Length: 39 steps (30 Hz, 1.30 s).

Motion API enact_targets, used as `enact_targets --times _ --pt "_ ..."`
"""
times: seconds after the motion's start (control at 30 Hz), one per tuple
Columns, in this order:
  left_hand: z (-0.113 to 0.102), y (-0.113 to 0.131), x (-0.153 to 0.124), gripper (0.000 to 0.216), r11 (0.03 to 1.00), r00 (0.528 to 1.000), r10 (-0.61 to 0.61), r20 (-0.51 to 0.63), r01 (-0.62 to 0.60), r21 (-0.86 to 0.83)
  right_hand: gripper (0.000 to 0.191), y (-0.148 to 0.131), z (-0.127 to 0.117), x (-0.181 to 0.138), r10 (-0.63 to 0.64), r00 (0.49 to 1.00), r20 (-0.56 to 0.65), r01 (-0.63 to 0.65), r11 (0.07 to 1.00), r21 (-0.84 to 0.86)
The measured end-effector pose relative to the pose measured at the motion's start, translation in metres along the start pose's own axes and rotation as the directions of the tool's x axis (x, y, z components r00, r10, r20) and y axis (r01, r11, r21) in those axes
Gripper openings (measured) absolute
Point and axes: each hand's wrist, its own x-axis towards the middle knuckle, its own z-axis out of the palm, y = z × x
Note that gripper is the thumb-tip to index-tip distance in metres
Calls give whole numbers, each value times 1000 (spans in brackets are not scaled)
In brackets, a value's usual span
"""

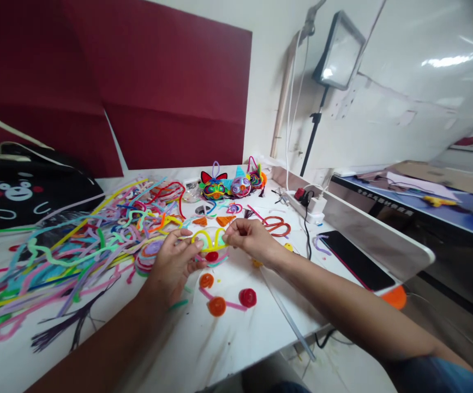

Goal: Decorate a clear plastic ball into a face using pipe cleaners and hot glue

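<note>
Over the middle of the table, my left hand (178, 261) is closed round the left side of a round pipe-cleaner face (212, 256) with a red nose and pale green parts. Across its top lies a yellow pipe cleaner (205, 233) bent into two arches. At the right arch, my right hand (249, 239) pinches the yellow pipe cleaner between thumb and forefinger. Just below the hands are orange coils (217, 307), a red coil (247, 297) and a pink pipe cleaner (236, 306). Orange triangular pieces (225, 221) lie behind the face.
Loose pipe cleaners (109, 234) heap up at the left, near a black bag (35, 191). Finished colourful faces (241, 186) stand at the back. Orange-handled scissors (276, 226), a phone (357, 260) and a power strip (301, 204) are on the right. A glue stick (289, 316) crosses the front edge.
</note>
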Motion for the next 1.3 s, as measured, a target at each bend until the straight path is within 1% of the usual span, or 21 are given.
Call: enact_targets --times 0.1,0.17,0.27,0.33,0.4,0.47,0.53,0.67,0.9,1.1,1.3 --pt "0 0 1 44 1000 1000 14 18 -13 -28 17 -2 0 -3 -15 1000 16 14 999 31" --pt "-1 0 2 44 999 999 21 33 -20 -45 23 -1 -2 -4 -30 1000 -7 31 998 47" --pt "-2 -1 2 43 998 998 33 45 -30 -63 27 2 -4 -6 -85 986 -141 88 996 14" --pt "-2 -1 2 44 997 998 33 50 -29 -70 30 3 -4 -7 -115 974 -197 119 993 7" --pt "-2 -1 2 44 997 998 27 60 -22 -73 39 2 -3 -10 -77 982 -171 90 994 67" --pt "-1 1 0 44 997 997 24 75 -18 -75 47 -1 0 -13 9 995 -103 6 989 146" --pt "-1 2 -1 45 997 996 26 88 -20 -76 52 -3 4 -15 73 996 -43 -63 975 212" --pt "-1 3 -3 46 997 994 42 99 -34 -75 63 -4 11 -17 84 996 32 -90 921 378" --pt "1 4 -4 45 997 995 51 88 -46 -63 64 1 15 -19 130 991 28 -126 849 514" --pt "3 4 -5 48 999 997 47 62 -46 -15 62 2 18 -21 155 988 -2 -128 826 549" --pt "1 0 -3 50 999 998 34 54 -33 -21 64 4 19 -21 166 986 -25 -124 820 559"
